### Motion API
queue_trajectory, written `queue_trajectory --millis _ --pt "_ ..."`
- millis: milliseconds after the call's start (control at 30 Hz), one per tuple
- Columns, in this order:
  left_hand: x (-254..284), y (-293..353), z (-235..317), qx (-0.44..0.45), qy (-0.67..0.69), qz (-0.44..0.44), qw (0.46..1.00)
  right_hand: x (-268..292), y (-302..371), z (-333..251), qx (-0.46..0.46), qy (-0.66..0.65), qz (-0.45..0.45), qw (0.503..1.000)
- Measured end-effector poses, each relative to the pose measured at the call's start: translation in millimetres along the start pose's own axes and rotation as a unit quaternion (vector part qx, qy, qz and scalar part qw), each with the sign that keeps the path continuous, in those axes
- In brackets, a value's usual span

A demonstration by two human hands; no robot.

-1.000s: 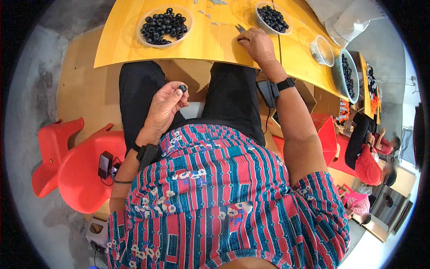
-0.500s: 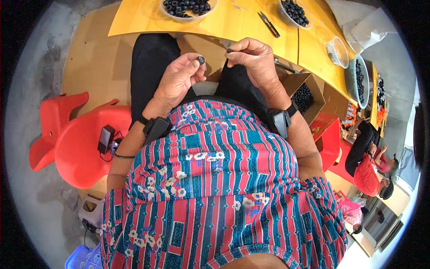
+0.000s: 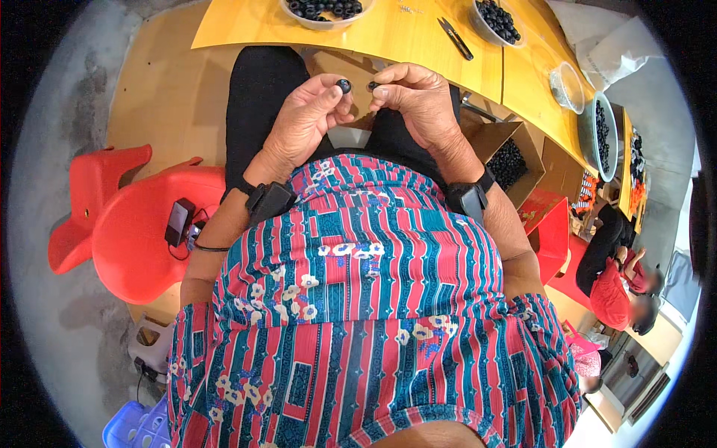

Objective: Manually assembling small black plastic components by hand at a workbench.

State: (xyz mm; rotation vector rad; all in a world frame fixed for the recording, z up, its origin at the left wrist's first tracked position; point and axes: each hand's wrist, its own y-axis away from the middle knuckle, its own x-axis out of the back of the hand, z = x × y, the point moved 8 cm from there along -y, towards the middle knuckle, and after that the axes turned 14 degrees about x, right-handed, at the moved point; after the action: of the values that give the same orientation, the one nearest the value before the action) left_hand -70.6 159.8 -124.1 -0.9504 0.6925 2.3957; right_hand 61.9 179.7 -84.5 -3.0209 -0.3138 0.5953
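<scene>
Black bead pinched by left hand; right hand pinches dark piece; snips, bowl beyond.

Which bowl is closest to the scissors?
The bowl of black bits just right of the scissors. The left bowl, clear tub and big basin all sit farther from them.

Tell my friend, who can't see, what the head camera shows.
The left hand pinches a round black piece, the right hand a small dark piece nearby. Ahead, a yellow table holds black snips and bowls of black pieces.
</scene>
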Motion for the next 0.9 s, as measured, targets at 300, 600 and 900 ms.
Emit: queue_trajectory --millis 300,600,900 --pt "6 3 1 0.006 -0.010 0.012 1.000 -1 0 7 -0.001 -0.008 0.034 0.999" --pt "14 5 -2 0.018 -0.012 0.028 0.999 -9 -3 3 0.044 0.012 0.011 0.999" --pt "-2 -7 8 0.022 -0.029 0.000 0.999 -8 -11 -23 0.079 0.066 -0.010 0.995"
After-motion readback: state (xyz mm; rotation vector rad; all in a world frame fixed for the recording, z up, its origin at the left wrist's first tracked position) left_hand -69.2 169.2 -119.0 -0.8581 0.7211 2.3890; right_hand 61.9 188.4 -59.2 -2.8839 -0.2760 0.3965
